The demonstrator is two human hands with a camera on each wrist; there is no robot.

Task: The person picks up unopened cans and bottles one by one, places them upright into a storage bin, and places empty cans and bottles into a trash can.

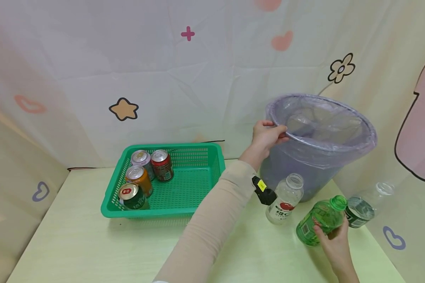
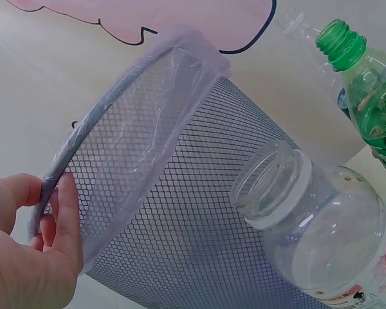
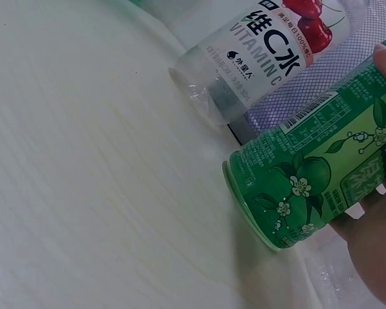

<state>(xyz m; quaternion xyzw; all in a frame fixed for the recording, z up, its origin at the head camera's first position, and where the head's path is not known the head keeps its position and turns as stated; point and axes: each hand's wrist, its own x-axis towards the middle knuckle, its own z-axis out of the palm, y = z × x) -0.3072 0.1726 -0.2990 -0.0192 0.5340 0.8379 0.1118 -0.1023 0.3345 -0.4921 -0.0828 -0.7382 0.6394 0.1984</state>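
Observation:
My left hand [image 1: 265, 138] pinches the rim of a mesh wastebasket [image 1: 281, 163] lined with a thin purple bag, thumb on one side and fingers on the other. Around a green plastic bottle [image 1: 320, 221] with an open neck, my right hand [image 1: 336, 245] curls its thumb and fingers. Whether the bottle's base touches the table I cannot tell. A clear bottle [image 1: 286, 198] with a cherry label stands between the wastebasket and my left wrist. Another clear bottle [image 1: 365, 206], dark-labelled, is behind the right hand. In the left wrist view the cherry-label bottle [image 2: 321, 225] shows an uncapped mouth.
On the left, a green plastic basket [image 1: 184, 212] holds several drink cans, among them a red can [image 1: 162, 166] and an orange can [image 1: 139, 181]. A patterned curtain [image 1: 156, 78] hangs behind the pale table [image 1: 78, 239] and along its sides.

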